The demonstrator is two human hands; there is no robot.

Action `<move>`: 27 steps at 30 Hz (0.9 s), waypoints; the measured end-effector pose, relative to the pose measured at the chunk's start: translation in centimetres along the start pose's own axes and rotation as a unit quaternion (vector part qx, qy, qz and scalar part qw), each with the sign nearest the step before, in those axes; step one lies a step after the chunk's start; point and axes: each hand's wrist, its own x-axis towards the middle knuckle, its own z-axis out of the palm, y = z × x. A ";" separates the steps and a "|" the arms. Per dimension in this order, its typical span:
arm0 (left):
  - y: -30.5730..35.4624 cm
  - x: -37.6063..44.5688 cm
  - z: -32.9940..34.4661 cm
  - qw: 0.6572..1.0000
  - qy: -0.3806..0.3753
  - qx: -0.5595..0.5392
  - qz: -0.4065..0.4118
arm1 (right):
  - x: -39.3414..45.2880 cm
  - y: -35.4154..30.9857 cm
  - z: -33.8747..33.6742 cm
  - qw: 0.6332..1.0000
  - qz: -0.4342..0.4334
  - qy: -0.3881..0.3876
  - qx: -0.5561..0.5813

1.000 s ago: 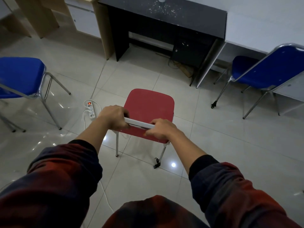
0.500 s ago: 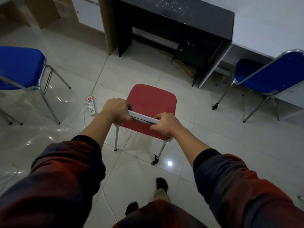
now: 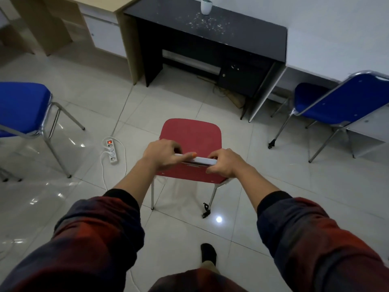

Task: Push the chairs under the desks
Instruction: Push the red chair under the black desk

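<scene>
The red chair now stands closer to the black table than it did a second ago, and more of that table's top and its dark opening shows at 12 o'clock; the person has stepped forward, one dark-socked foot now showing at 6 o'clock. By my reading the push is under way but unfinished: the seat is still well short of the opening, on bare floor.

The left hand keeps its grip on the top edge of the chair back, fingers curled over the front and thumb lying along the pale edge. The right hand grips the same edge just beside it, fingers wrapped round.

The chair has a smooth, matte red seat with rounded corners, a thin back seen edge-on, and slim shiny metal legs; one rear leg carries a ragged dark foot cap, which may drag. The floor is glossy pale tile that mirrors light spots. The table is flat, matt black board, speckled with pale crumbs, with a small white pot at its far edge.

A blue padded chair with chrome tubing waits at 9 o'clock, another blue chair at 2 o'clock. A white power strip with a lit red switch lies at 10 o'clock from the red chair, near its path.
</scene>
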 end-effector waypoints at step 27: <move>2.6 7.1 0.5 0.986 0.060 0.032 -0.153 | 6.0 3.9 -4.3 0.999 -0.053 0.013 -0.005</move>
